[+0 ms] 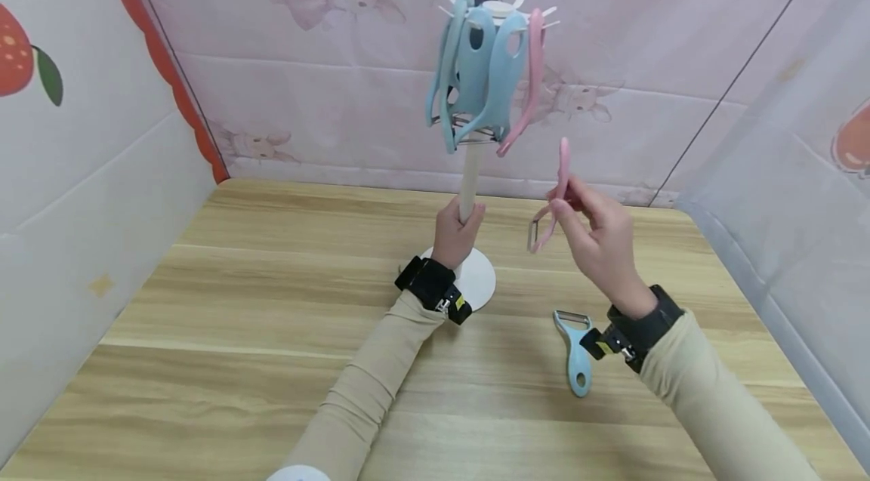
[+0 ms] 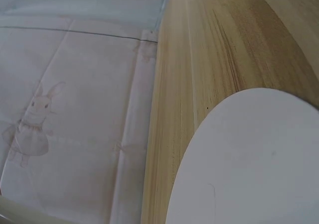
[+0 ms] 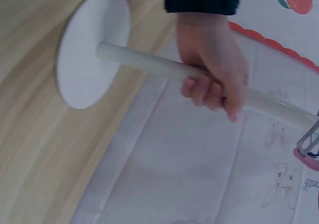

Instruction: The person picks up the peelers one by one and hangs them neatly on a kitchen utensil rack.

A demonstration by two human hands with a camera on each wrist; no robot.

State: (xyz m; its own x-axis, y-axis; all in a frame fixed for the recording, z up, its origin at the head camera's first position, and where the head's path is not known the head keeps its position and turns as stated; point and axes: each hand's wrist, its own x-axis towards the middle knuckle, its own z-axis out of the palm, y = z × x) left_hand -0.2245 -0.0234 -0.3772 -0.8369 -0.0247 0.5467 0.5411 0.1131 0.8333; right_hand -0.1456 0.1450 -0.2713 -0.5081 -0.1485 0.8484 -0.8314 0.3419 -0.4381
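My left hand (image 1: 457, 232) grips the white pole (image 1: 470, 171) of a stand, its fingers wrapped round it, as the right wrist view also shows. At the pole's top, several blue peelers (image 1: 472, 73) and a pink peeler (image 1: 534, 73) hang from white hooks (image 1: 519, 2). To the right of the pole, my right hand (image 1: 601, 232) pinches another pink peeler (image 1: 563, 175) by its handle, blade end down, above the table. The round white base (image 1: 479, 281) of the stand fills much of the left wrist view. Below my right hand, a blue peeler (image 1: 576, 360) lies on the table.
The wooden table (image 1: 272, 360) reaches back to a pink curtain (image 1: 326, 88) printed with rabbits. Pale side curtains, one with a red scalloped edge (image 1: 159, 50), stand at left and right. A small white round piece (image 1: 299, 473) shows at the bottom edge by my left sleeve.
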